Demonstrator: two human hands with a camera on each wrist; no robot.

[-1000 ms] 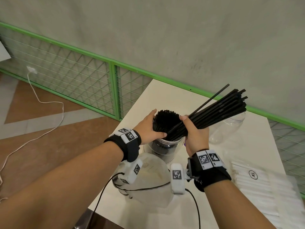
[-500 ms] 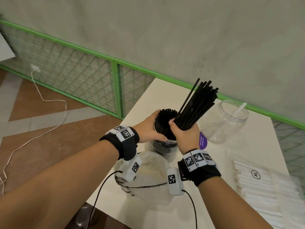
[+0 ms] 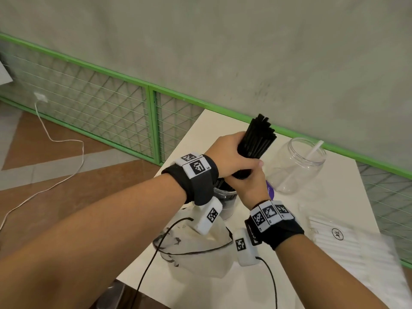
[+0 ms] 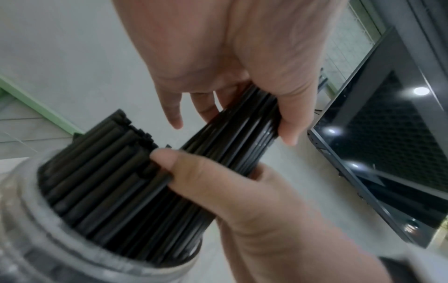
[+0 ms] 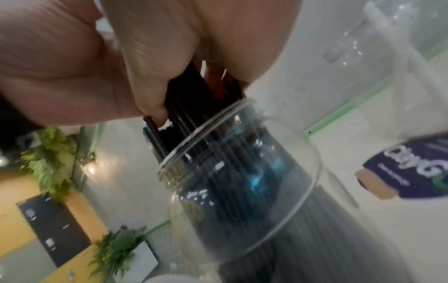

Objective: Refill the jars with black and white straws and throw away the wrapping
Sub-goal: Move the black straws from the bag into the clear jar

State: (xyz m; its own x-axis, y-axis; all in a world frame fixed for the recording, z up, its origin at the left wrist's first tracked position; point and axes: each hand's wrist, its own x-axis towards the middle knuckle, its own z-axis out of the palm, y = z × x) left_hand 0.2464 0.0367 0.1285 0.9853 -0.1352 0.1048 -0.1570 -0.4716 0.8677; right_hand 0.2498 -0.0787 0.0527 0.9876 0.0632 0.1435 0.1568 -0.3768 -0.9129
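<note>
white counter (image 3: 207,130) below a grey wall: at frame centre, the left hand (image 3: 229,156) and right hand (image 3: 250,186) both curl around a bundle of black plastic straws (image 3: 256,141), its lower end entering the clear plastic jar (image 3: 225,200).

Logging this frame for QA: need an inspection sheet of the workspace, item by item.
Surface: white table, bare patch at right.
Job's things: black straws bundle upright over the straw jar, already packed; clear jar holds one white straw; white straw pack unopened at right.
Clutter: crumpled plastic wrapping at the near edge.
Grips: left hand and right hand both hold the bundle.
Cables: black wrist leads; white cord on the floor.
Surroundings: green mesh railing, grey wall.
</note>
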